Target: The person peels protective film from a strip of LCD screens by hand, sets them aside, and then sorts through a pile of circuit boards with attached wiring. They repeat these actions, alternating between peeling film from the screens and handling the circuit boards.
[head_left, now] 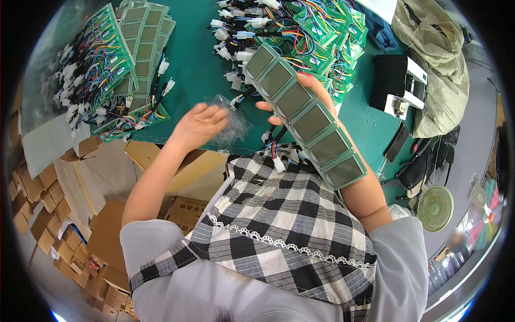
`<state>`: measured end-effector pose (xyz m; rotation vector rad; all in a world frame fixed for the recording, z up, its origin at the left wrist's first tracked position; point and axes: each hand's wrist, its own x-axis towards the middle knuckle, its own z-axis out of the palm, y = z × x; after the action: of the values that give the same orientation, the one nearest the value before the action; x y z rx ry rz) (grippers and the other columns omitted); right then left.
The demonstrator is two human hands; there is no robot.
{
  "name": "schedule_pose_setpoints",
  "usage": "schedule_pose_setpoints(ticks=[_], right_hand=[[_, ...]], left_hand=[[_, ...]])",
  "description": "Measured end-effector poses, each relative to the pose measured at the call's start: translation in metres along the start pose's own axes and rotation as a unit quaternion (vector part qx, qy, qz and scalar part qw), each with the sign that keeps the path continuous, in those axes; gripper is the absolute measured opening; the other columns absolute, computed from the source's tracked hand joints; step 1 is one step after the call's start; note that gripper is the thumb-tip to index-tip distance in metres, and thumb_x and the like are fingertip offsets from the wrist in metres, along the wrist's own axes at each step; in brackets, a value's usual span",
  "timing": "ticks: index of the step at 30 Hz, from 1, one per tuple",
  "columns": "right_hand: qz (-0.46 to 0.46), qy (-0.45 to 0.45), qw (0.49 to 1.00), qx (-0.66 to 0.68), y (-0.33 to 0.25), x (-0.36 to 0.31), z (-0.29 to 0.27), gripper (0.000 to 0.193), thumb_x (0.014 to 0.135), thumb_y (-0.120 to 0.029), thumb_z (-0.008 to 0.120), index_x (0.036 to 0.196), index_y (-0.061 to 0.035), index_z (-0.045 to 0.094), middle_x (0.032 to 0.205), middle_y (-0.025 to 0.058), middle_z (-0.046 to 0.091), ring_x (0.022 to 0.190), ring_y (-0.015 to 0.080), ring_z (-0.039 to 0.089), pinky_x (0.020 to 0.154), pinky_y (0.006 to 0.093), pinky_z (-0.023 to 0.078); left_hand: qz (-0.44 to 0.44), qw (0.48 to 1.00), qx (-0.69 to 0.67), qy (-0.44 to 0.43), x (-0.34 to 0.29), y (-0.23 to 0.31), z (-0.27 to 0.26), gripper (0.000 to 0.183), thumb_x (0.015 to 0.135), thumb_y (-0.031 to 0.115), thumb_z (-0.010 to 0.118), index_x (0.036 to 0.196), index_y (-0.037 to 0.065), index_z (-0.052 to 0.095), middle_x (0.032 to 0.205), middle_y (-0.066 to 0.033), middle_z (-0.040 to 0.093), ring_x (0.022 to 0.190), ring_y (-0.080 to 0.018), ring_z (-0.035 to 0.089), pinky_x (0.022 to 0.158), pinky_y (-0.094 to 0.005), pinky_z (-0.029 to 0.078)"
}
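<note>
My right hand (320, 95) grips a long panel of joined green circuit boards with grey display screens (311, 123), tilted above the table's near edge. Wires with white connectors (278, 161) hang below the panel in front of my apron. Over the table's near edge, my left hand (201, 126) is loosely closed, its fingers bent and close together. Crumpled clear plastic film (230, 123) lies at its fingertips; whether the fingers pinch any of it is hidden.
Several similar wired panels (145, 51) are stacked at the far left of the green table (193, 53). A heap of green boards with coloured wires (322, 48) lies at the back. Right of it are a black-and-white device (394, 83), a cloth (437, 70) and a green fan (435, 208). Cardboard boxes (107, 241) fill the lower left.
</note>
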<state>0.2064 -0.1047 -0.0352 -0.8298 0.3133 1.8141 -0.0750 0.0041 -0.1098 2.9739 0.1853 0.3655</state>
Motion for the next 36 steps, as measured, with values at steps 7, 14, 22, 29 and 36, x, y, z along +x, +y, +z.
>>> schedule_pose_setpoints(ticks=[7, 14, 22, 29, 36], right_hand=[[-0.039, 0.031, 0.998, -0.039, 0.003, 0.002, 0.016, 0.056, 0.097, -0.043, 0.048, 0.138, -0.0053, 0.052, 0.131, 0.0164, 0.058, 0.121, 0.0454, 0.056, 0.095, 0.0587, 0.052], [-0.004, 0.056, 0.997, -0.049, 0.015, 0.005, 0.033, 0.063, 0.098, -0.048, 0.047, 0.147, -0.0082, 0.043, 0.138, 0.0169, 0.055, 0.123, 0.042, 0.056, 0.094, 0.0548, 0.054], [-0.076, 0.071, 0.986, -0.128, 0.022, 0.002, 0.022, 0.062, 0.097, -0.048, 0.049, 0.145, -0.0104, 0.046, 0.138, 0.0128, 0.056, 0.12, 0.0407, 0.06, 0.089, 0.0469, 0.058], [0.035, 0.078, 0.996, -0.029, 0.012, 0.011, 0.027, 0.057, 0.094, -0.044, 0.054, 0.14, -0.0113, 0.05, 0.127, 0.0107, 0.062, 0.113, 0.0378, 0.064, 0.081, 0.0415, 0.06], [0.037, 0.075, 0.995, -0.047, 0.01, 0.014, 0.029, 0.053, 0.095, -0.044, 0.053, 0.136, -0.0101, 0.054, 0.121, 0.012, 0.065, 0.109, 0.0349, 0.066, 0.078, 0.0373, 0.06]], left_hand=[[0.001, 0.959, -0.279, -0.048, 0.051, 0.021, -0.024, 0.023, 0.075, 0.031, 0.076, 0.081, 0.013, 0.063, 0.089, 0.0005, 0.059, 0.088, -0.0193, 0.059, 0.079, -0.0359, 0.044], [0.061, 0.912, -0.4, 0.074, 0.136, 0.082, -0.052, 0.035, 0.066, 0.035, 0.081, 0.076, 0.013, 0.056, 0.078, 0.0013, 0.05, 0.077, -0.0188, 0.055, 0.072, -0.0346, 0.044], [0.064, 0.907, -0.415, 0.036, 0.14, 0.076, -0.056, 0.03, 0.068, 0.028, 0.08, 0.076, 0.01, 0.058, 0.077, -0.0009, 0.055, 0.081, -0.0196, 0.061, 0.072, -0.0356, 0.048], [0.063, 0.931, -0.357, 0.043, 0.135, 0.08, -0.062, 0.017, 0.073, 0.014, 0.072, 0.072, 0.008, 0.056, 0.075, -0.0028, 0.055, 0.074, -0.0201, 0.062, 0.066, -0.0339, 0.051], [0.087, 0.939, -0.326, 0.063, 0.138, 0.075, -0.058, 0.021, 0.072, 0.012, 0.072, 0.072, 0.008, 0.051, 0.072, -0.0033, 0.049, 0.068, -0.0195, 0.059, 0.062, -0.0337, 0.05]])
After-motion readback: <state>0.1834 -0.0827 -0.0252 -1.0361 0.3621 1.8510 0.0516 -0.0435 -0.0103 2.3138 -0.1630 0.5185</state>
